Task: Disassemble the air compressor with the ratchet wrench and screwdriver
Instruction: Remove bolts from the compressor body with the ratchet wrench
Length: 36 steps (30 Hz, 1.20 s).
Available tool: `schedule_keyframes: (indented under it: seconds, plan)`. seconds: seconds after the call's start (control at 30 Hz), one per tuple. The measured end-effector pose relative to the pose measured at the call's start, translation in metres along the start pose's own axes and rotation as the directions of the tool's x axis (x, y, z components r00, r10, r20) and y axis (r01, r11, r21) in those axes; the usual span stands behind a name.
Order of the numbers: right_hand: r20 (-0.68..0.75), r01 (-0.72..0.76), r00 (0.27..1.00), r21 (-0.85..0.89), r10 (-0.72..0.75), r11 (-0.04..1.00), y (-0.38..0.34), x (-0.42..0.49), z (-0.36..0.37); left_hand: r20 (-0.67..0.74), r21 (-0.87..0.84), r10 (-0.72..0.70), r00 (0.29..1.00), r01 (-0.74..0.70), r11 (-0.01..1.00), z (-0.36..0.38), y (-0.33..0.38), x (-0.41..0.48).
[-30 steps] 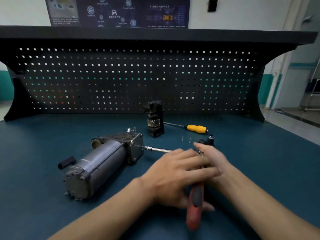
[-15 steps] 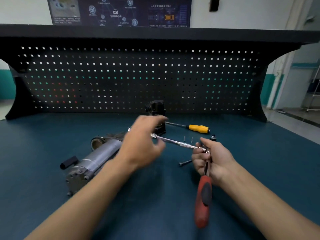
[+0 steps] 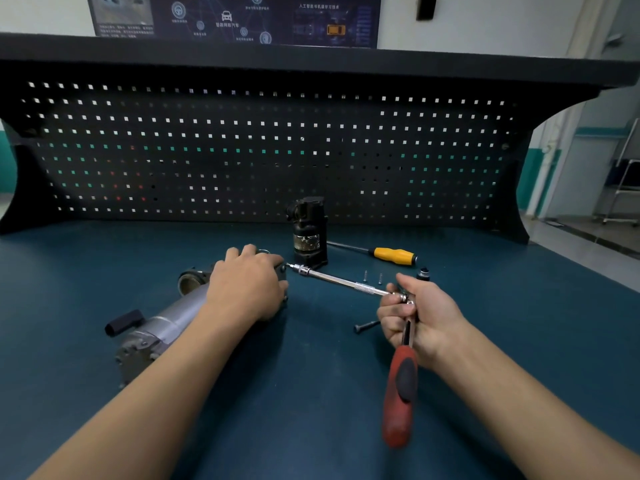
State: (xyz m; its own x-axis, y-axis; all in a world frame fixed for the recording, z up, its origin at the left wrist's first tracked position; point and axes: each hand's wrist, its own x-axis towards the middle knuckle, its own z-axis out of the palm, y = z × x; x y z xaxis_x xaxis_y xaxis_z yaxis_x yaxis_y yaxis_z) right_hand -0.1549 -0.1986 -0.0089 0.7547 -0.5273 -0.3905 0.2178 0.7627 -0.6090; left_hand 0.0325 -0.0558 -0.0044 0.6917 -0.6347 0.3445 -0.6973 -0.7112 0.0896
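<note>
Now the left hand (image 3: 246,289) clasps the air compressor (image 3: 173,318) while right hand (image 3: 427,317) fingers clamp the ratchet wrench (image 3: 401,393), its extension reaching leftward to it.

a dark teal workbench top (image 3: 519,341) fills the lower half of the frame. behind it, across the middle, stands a black pegboard (image 3: 242,150) with rows of small square holes, flared side supports and a black shelf (image 3: 311,60) along its top. at the upper edge a dark poster (image 3: 235,19) hangs on a pale wall (image 3: 502,26), with a small black box (image 3: 426,6) beside it. at the right edge are a teal wall band (image 3: 540,181), glossy grey floor (image 3: 588,237) and a metal frame (image 3: 623,188). the light is dim.
</note>
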Motion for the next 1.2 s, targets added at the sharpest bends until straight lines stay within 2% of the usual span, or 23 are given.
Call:
schedule_keyframes:
  seconds: [0.3,0.6,0.77,1.0,1.2]
  plan:
    - [-0.007,0.010,1.000,-0.022,-0.010,1.000,-0.003,-0.002,-0.001,-0.135,-0.012,0.074,0.988,-0.076,0.997,0.005,0.004,-0.002]
    - [-0.009,0.017,1.000,-0.030,-0.018,0.999,0.000,-0.003,-0.002,-0.262,0.011,0.090,0.961,-0.090,0.996,0.009,0.004,0.000]
    - [0.004,0.078,0.997,-0.096,-0.078,0.992,-0.001,-0.006,-0.001,-0.284,0.008,0.099,0.954,-0.101,0.995,0.010,0.004,0.003]
    - [0.051,0.254,0.967,-0.278,-0.249,0.926,-0.002,-0.007,0.002,-0.281,-0.045,0.052,0.958,-0.067,0.997,0.011,0.005,0.008]
    - [0.014,0.209,0.977,-0.252,-0.212,0.945,-0.003,-0.003,-0.003,-0.281,-0.053,0.042,0.959,-0.059,0.997,0.012,0.004,0.008]
